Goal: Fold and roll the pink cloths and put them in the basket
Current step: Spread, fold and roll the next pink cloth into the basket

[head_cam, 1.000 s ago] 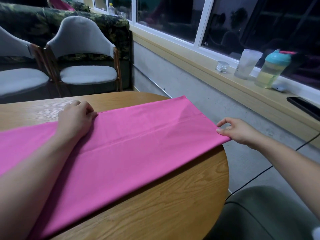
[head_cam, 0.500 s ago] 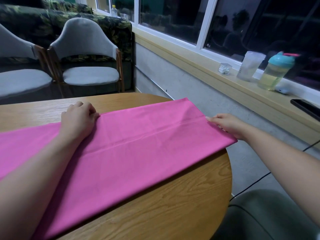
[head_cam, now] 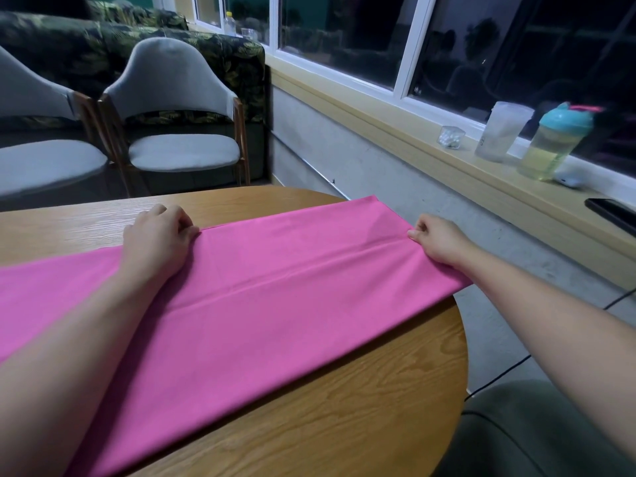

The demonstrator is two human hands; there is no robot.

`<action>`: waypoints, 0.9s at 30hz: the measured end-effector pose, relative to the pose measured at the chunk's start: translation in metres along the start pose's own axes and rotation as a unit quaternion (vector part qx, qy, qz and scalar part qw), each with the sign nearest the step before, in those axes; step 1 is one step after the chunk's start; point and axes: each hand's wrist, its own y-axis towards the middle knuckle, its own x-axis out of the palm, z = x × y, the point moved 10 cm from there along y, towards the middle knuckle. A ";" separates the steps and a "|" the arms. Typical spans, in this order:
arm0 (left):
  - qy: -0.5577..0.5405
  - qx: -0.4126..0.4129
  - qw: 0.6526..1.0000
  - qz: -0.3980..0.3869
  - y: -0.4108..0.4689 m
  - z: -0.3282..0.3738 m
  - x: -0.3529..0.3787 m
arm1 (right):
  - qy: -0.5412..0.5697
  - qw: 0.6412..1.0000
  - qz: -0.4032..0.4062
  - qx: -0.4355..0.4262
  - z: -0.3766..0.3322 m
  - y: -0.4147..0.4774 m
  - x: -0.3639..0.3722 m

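Head view: pink cloth (head_cam: 275, 297) lies flat across the counter (head_cam: 344, 425) from 8 to 2 o'clock, left hand (head_cam: 156, 239) fingers gripping its far edge, right hand (head_cam: 438, 242) fingers pinching its 2 o'clock end.

A home sitting room: patterned sofa (head_cam: 137, 46), grey chairs (head_cam: 179, 132), round wooden table (head_cam: 344, 425), windowsill (head_cam: 395, 132).

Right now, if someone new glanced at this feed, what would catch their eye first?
The pink cloth first: a long folded band lying across the round wooden table, reaching its right edge. Next, the two hands on it: the left hand grips its far edge, and the right hand pinches the right end at the crease. Behind, a teal-lidded bottle stands on the window ledge at right.
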 end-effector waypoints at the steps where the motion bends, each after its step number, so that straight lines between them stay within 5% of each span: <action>1: 0.000 -0.002 1.000 0.000 0.000 0.000 0.000 | -0.001 1.000 0.002 0.002 0.001 0.001 0.000; 8: 0.019 -0.001 1.000 0.009 0.000 0.005 -0.001 | -0.146 0.989 0.026 0.006 -0.033 -0.003 -0.012; 20: 0.013 0.007 1.000 0.021 -0.001 0.004 -0.004 | -0.075 0.923 -0.120 -0.359 -0.334 -0.124 0.122; 27: -0.005 0.012 1.000 0.026 -0.003 0.004 -0.004 | -0.073 0.912 -0.136 -0.380 -0.334 -0.130 0.149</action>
